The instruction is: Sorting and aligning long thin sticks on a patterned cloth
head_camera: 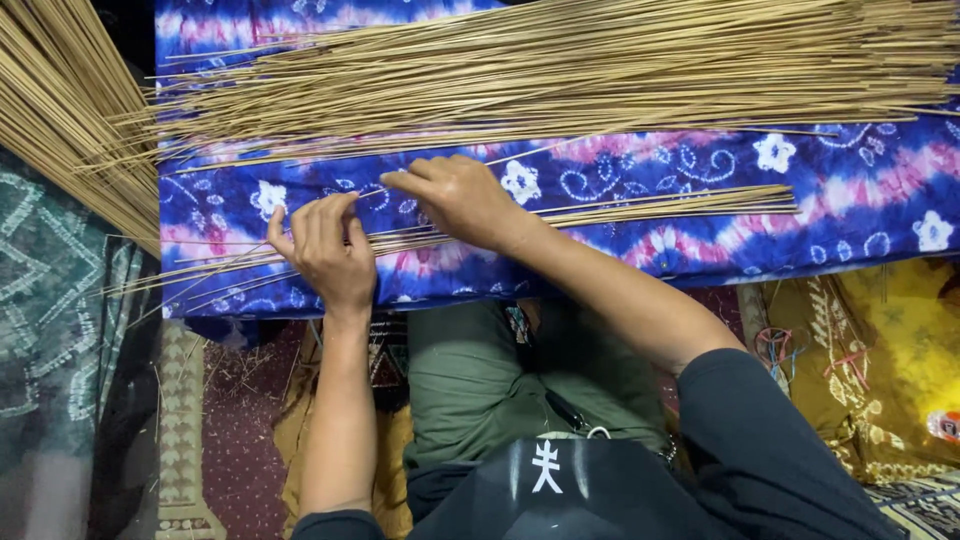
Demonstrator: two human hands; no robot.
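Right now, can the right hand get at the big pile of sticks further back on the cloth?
Probably yes: the right hand lies just short of the big pile of sticks, only bare cloth between.

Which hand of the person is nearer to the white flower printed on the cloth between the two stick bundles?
Right. The right hand lies just beside the white flower, its knuckles almost at it. The left hand rests farther left, on the small stick bundle.

2 hands: left hand, right hand. 3 lots of thin sticks, too many to count: big pile, fan at far left, small bundle. 1 blue patterned cloth.
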